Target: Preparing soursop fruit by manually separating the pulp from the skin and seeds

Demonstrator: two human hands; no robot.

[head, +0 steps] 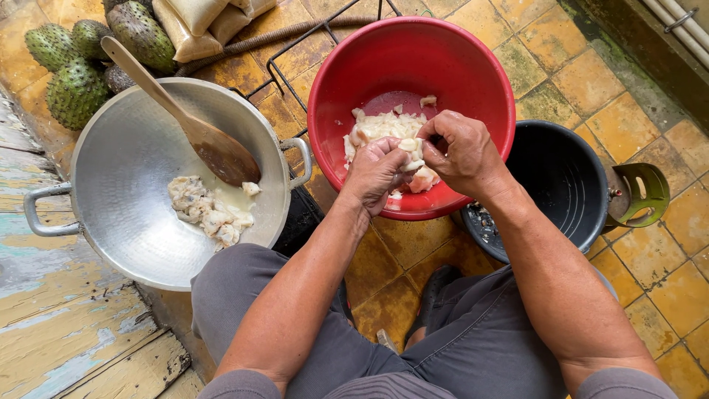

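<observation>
**A:** so where's the white fruit pulp (384, 127) sitting, and does the lump have a direction?

**B:** it's heaped in the red bowl (332, 81) on the yellow tiled floor (591, 81), pile runs roughly left to right. The piece being worked sits over the bowl's near side, too covered to tell its long axis.

**A:** hands?

**B:** left hand (378, 174) curled nearly closed, fingers pinching that piece. Right hand (464, 151) also closed on it from the other side, thumbs almost meeting. More pulp lies in the metal wok (118, 177) under a wooden spoon (181, 111) pointing up-left. Black bucket (561, 185) just right of the bowl.
</observation>
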